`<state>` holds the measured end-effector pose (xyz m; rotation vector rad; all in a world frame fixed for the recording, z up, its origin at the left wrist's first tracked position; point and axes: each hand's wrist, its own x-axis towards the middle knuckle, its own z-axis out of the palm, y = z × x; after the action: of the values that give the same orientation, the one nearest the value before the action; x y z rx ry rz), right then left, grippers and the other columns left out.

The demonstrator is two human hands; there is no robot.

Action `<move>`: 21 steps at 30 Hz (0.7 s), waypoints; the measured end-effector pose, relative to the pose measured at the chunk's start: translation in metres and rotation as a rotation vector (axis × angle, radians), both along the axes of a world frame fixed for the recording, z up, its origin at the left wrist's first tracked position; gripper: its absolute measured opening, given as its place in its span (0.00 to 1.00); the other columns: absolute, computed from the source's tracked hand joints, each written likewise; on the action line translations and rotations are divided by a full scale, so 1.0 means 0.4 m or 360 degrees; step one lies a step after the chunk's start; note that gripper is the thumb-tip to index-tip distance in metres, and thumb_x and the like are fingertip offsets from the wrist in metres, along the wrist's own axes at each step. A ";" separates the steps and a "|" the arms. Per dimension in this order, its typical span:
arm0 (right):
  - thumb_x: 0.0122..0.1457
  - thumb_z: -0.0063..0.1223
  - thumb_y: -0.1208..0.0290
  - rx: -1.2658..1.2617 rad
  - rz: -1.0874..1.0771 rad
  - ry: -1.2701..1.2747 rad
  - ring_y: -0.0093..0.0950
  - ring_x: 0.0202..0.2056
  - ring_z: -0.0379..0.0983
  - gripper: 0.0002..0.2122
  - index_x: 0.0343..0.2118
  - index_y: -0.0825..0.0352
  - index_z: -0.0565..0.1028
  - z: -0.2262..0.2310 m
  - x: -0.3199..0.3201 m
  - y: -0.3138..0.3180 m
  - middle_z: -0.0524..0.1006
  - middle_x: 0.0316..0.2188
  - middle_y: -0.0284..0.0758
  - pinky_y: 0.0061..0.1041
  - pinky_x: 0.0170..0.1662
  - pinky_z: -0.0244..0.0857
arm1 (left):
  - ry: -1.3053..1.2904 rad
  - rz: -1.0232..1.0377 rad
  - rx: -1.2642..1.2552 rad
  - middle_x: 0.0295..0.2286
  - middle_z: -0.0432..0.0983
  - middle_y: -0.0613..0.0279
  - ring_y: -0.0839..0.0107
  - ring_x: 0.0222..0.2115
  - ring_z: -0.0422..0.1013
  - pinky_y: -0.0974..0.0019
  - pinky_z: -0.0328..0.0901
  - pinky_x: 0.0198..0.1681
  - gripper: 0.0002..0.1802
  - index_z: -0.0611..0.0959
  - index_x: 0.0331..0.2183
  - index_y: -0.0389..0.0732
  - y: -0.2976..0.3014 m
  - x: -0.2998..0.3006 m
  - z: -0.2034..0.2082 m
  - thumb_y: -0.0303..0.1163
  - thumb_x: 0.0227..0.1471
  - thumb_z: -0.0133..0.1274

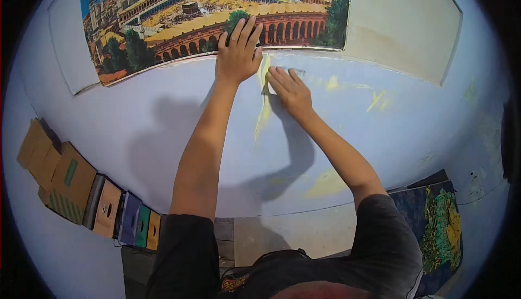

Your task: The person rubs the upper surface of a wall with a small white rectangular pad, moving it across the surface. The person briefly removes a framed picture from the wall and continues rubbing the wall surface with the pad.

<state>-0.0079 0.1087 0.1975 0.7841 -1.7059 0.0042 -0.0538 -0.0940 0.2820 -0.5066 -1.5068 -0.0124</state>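
My left hand (239, 52) lies flat with its fingers stretched out over the lower edge of a large printed picture (190, 24) on the wall. The picture shows a courtyard with arches, buildings and trees. Just to the right and slightly lower, my right hand (293, 92) presses against the pale blue wall (336, 120). Its fingers are close together over a small whitish piece, mostly hidden by the hand, whose kind I cannot make out. A yellowish streak (263, 111) runs down the wall beside the right fingertips.
A plain beige panel (399, 27) adjoins the picture on the right. More yellow patches (374, 101) mark the wall. At lower left stand an open cardboard box (70, 177) and several coloured drawers or boxes (130, 217). A dark patterned cloth (442, 228) lies at lower right.
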 end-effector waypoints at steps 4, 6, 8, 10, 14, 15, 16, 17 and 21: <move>0.57 0.51 0.79 0.0028 -0.0001 -0.0100 0.32 0.61 0.73 0.23 0.57 0.63 0.77 -0.056 0.025 0.004 0.77 0.58 0.34 0.39 0.64 0.65 | -0.0030 -0.0003 -0.0003 0.67 0.61 0.70 0.71 0.66 0.56 0.51 0.45 0.65 0.34 0.71 0.64 0.55 0.003 -0.002 -0.002 0.44 0.56 0.53; 0.56 0.51 0.80 0.0085 -0.0003 -0.0177 0.32 0.61 0.72 0.23 0.57 0.63 0.76 -0.069 0.038 0.009 0.77 0.59 0.34 0.39 0.64 0.65 | -0.0041 -0.0034 0.0004 0.67 0.60 0.70 0.71 0.66 0.56 0.52 0.43 0.65 0.33 0.72 0.63 0.54 0.003 -0.004 -0.003 0.43 0.56 0.52; 0.53 0.52 0.82 0.0130 0.0018 -0.0269 0.31 0.61 0.72 0.25 0.57 0.64 0.76 -0.070 0.053 0.014 0.76 0.59 0.34 0.39 0.64 0.66 | -0.0045 -0.0014 -0.0006 0.67 0.61 0.69 0.72 0.66 0.56 0.52 0.42 0.65 0.33 0.72 0.63 0.54 -0.001 -0.005 -0.003 0.43 0.56 0.52; 0.52 0.52 0.82 0.0166 0.0071 -0.0201 0.31 0.61 0.72 0.26 0.57 0.64 0.76 -0.049 0.061 0.017 0.76 0.59 0.34 0.39 0.64 0.66 | -0.0032 -0.0010 -0.0008 0.67 0.61 0.69 0.72 0.66 0.56 0.52 0.42 0.66 0.32 0.72 0.63 0.54 -0.003 -0.007 0.000 0.44 0.57 0.52; 0.54 0.52 0.79 0.0103 -0.0005 -0.0023 0.32 0.60 0.72 0.24 0.57 0.64 0.76 0.068 0.083 0.007 0.76 0.59 0.35 0.40 0.63 0.66 | -0.0052 0.0008 -0.0018 0.67 0.61 0.69 0.72 0.66 0.56 0.52 0.42 0.65 0.32 0.72 0.63 0.54 -0.002 -0.006 0.001 0.44 0.56 0.52; 0.56 0.51 0.75 0.0087 -0.0068 0.0039 0.32 0.60 0.72 0.22 0.56 0.64 0.76 0.094 0.078 0.013 0.76 0.59 0.36 0.40 0.63 0.65 | -0.0056 0.0016 -0.0020 0.67 0.61 0.69 0.72 0.66 0.56 0.52 0.42 0.65 0.32 0.72 0.63 0.54 0.004 -0.003 0.004 0.44 0.56 0.52; 0.56 0.52 0.75 0.0073 -0.0079 0.0043 0.32 0.61 0.72 0.22 0.56 0.64 0.76 0.108 0.071 0.016 0.76 0.59 0.35 0.40 0.63 0.65 | -0.0070 0.0016 -0.0026 0.67 0.61 0.69 0.72 0.66 0.56 0.52 0.42 0.65 0.33 0.71 0.63 0.55 0.006 0.001 0.007 0.44 0.56 0.52; 0.56 0.52 0.75 0.0073 -0.0088 0.0048 0.32 0.61 0.72 0.22 0.56 0.64 0.76 0.120 0.056 0.012 0.76 0.59 0.35 0.40 0.63 0.65 | -0.0074 -0.0003 -0.0016 0.67 0.61 0.69 0.72 0.66 0.56 0.52 0.42 0.65 0.33 0.71 0.63 0.55 0.002 -0.001 0.003 0.44 0.56 0.52; 0.56 0.52 0.75 0.0050 -0.0079 0.0061 0.32 0.61 0.72 0.22 0.56 0.65 0.76 0.074 0.020 -0.001 0.76 0.59 0.36 0.40 0.64 0.65 | -0.0025 -0.0016 -0.0002 0.66 0.63 0.69 0.70 0.65 0.58 0.51 0.46 0.64 0.33 0.72 0.62 0.54 0.002 -0.001 -0.003 0.44 0.55 0.52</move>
<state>0.0001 0.1082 0.2270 0.7605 -1.6920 -0.0714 -0.0541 -0.0933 0.2810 -0.5166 -1.5195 -0.0233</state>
